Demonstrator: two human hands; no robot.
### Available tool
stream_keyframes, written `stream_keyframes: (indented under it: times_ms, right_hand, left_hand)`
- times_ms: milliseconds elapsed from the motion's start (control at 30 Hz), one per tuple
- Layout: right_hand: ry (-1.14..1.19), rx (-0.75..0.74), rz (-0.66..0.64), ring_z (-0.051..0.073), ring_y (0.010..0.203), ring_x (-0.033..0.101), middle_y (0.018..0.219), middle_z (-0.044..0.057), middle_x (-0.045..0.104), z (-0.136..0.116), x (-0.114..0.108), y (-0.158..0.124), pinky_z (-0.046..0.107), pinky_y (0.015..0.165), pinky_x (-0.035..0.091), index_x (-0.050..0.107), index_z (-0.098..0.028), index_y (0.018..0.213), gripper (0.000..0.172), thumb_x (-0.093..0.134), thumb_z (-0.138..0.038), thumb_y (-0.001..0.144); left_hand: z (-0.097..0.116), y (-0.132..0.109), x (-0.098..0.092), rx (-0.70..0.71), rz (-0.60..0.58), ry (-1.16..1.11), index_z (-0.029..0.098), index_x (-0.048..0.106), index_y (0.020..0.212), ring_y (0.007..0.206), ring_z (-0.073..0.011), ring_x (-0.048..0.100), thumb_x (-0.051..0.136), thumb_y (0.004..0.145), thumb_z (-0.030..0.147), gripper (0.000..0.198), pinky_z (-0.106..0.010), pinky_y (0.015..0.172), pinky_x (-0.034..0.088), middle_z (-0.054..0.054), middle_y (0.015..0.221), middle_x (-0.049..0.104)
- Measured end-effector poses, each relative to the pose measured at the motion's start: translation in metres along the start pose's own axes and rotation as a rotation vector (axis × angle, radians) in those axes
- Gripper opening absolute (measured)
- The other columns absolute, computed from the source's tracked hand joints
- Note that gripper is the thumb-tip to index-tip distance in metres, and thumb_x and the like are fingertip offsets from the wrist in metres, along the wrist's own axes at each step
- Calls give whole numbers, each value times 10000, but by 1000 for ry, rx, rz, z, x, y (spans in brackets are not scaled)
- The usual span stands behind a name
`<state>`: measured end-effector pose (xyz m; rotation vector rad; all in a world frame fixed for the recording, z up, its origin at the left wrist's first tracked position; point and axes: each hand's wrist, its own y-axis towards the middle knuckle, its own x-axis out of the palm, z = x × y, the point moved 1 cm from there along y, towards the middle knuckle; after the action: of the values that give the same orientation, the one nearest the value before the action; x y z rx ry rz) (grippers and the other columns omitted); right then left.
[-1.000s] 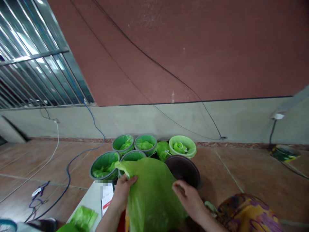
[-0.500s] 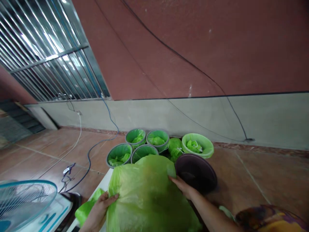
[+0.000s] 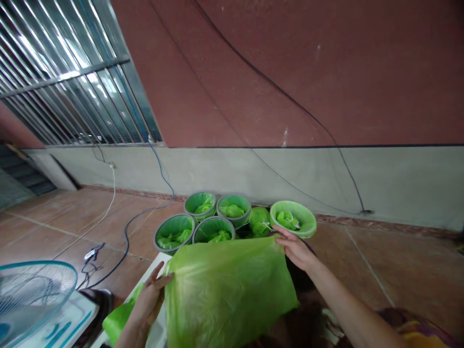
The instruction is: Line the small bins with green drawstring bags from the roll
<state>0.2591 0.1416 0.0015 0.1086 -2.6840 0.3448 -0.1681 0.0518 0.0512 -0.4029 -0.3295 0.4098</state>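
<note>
A red-and-grey wall (image 3: 308,87) fills the upper and right part of the frame, with a brown floor (image 3: 358,290) below it and a barred window (image 3: 72,92) at upper left. The largest thing at hand is the green plastic bag (image 3: 232,295), spread at bottom centre between the two hands; the longer span of what shows runs across the frame, and its lower left runs off the bottom edge. A fan (image 3: 36,264) stands at lower left. Just above the bag in the frame stand a pale green tub (image 3: 306,222) and, left of it, four grey-rimmed buckets (image 3: 234,199), each with green plastic inside. Left of the bag, a piece of folded green plastic (image 3: 119,323) lies on a white tabletop (image 3: 159,328).

The right hand (image 3: 295,247) pinches the bag's upper right corner, so the bag lies down and left from that grip. The left hand (image 3: 150,295) sits lower, thumb on the left edge; whether its fingers close behind cannot be told. The right is the nearer hand to the tub.
</note>
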Motion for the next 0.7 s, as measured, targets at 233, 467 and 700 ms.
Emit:
stream_keyframes:
  times_ms: [233,467,700]
  right_hand:
    - [-346,-221,-12,202,856,684,994,71,745,-95,-18,-33,361,824,529,647,-200,1192,578,790,-325,647]
    - [-1084,-537,312,183,718,657,927,42,736,-131,-32,-55,311,678,521,705,-217,1083,378,627,-337,732]
    - [-1441,-751,493,233,824,660,974,79,681,-150,-40,-72,375,768,498,709,-230,872,285,478,-385,810]
  left_hand:
    - [47,-4,54,239,-271,180,173,608,1264,682,-178,656,820,526,185,769,-266,669,524,14,692,675]
    - [72,1,85,703,-205,714,206,708,1097,872,-239,662,741,619,195,479,-326,827,519,-57,954,713]
    - [86,-5,99,1001,-42,1065,215,727,843,947,-255,622,593,749,229,165,-382,983,444,-94,945,641]
